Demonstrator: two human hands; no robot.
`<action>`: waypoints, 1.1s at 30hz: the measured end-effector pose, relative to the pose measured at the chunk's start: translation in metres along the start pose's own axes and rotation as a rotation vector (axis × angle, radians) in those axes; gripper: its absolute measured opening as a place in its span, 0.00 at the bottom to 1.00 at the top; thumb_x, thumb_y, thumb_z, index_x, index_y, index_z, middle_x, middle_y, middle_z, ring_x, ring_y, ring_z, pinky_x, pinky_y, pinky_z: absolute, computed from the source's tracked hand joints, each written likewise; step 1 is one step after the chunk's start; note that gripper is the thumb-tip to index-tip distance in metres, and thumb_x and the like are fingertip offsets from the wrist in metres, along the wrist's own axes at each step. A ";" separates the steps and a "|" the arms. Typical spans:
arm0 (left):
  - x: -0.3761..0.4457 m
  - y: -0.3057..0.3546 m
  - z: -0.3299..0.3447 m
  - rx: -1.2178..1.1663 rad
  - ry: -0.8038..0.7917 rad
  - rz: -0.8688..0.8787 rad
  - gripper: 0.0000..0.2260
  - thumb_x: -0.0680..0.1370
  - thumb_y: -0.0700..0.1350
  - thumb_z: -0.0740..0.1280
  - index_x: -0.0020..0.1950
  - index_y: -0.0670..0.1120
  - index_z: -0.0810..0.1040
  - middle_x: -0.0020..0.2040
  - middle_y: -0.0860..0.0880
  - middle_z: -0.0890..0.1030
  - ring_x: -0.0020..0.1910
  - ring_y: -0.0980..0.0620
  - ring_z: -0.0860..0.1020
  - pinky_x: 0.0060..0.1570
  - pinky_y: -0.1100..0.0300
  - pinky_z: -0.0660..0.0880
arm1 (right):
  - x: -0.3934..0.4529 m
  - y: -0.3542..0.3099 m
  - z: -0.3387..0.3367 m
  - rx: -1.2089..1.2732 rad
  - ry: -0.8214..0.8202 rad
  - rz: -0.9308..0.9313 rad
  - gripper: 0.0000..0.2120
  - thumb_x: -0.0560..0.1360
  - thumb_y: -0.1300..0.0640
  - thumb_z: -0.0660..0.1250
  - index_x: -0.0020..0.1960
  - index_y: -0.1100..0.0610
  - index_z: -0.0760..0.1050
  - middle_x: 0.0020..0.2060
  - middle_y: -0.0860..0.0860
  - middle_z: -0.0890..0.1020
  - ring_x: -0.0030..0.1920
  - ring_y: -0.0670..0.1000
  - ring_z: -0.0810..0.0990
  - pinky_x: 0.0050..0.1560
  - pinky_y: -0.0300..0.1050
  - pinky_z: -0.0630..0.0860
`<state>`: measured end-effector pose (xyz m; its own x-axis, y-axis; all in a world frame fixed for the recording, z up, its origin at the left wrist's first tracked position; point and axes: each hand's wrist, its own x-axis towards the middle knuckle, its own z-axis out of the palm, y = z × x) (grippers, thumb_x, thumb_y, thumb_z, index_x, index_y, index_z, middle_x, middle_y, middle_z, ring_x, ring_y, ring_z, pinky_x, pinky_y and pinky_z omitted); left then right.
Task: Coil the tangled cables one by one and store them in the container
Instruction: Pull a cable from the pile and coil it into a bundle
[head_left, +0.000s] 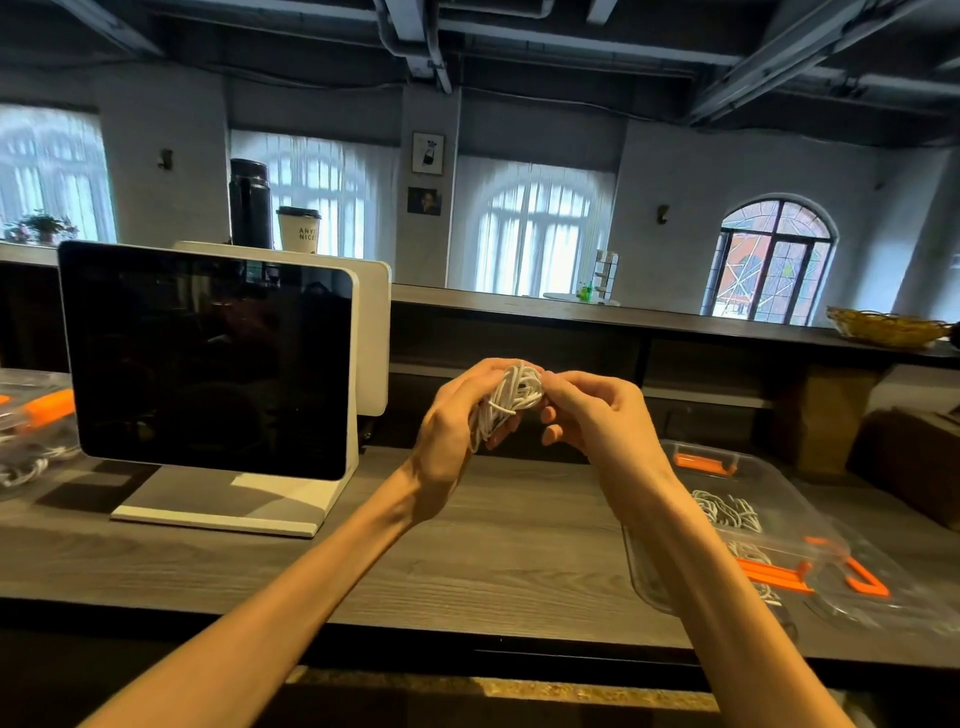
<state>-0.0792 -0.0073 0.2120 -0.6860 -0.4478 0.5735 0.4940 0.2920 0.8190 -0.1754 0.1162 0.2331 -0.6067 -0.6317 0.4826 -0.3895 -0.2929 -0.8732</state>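
Note:
A bundle of white cable (511, 397) is held up above the wooden counter between both hands. My left hand (457, 421) grips the bundle from the left, fingers curled round it. My right hand (592, 410) pinches the cable's top right with thumb and forefinger. To the right lies a clear plastic container (769, 462) with orange latches, holding several coiled white cables (727, 512); my right forearm hides part of it.
A dark screen on a white stand (208, 358) stands at the left. Another clear box with an orange latch and cables (31, 436) sits at the far left edge. A raised dark shelf (623, 317) runs behind, with a woven basket (883, 327) on it.

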 end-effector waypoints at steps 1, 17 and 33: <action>0.000 0.000 0.000 -0.011 -0.006 -0.008 0.18 0.86 0.47 0.52 0.64 0.43 0.79 0.57 0.47 0.83 0.56 0.53 0.80 0.51 0.63 0.78 | 0.000 0.001 0.000 0.027 -0.029 0.028 0.11 0.79 0.51 0.69 0.48 0.57 0.86 0.37 0.52 0.85 0.39 0.46 0.80 0.38 0.37 0.78; 0.001 -0.011 -0.003 -0.029 0.029 -0.049 0.10 0.86 0.45 0.57 0.60 0.51 0.77 0.50 0.54 0.82 0.46 0.58 0.81 0.43 0.63 0.78 | -0.002 0.017 -0.002 -0.603 0.133 -0.564 0.07 0.76 0.59 0.75 0.54 0.56 0.85 0.49 0.48 0.80 0.46 0.41 0.79 0.43 0.29 0.76; -0.003 0.000 -0.002 0.059 -0.175 -0.003 0.13 0.82 0.45 0.64 0.66 0.55 0.77 0.56 0.63 0.82 0.58 0.62 0.79 0.49 0.67 0.78 | 0.002 0.024 -0.002 -0.596 0.058 -0.588 0.05 0.82 0.57 0.66 0.50 0.57 0.78 0.38 0.46 0.82 0.38 0.43 0.82 0.37 0.33 0.75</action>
<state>-0.0758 -0.0071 0.2102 -0.7724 -0.2961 0.5619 0.4635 0.3423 0.8173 -0.1879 0.1095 0.2134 -0.2188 -0.4524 0.8646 -0.9444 -0.1246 -0.3042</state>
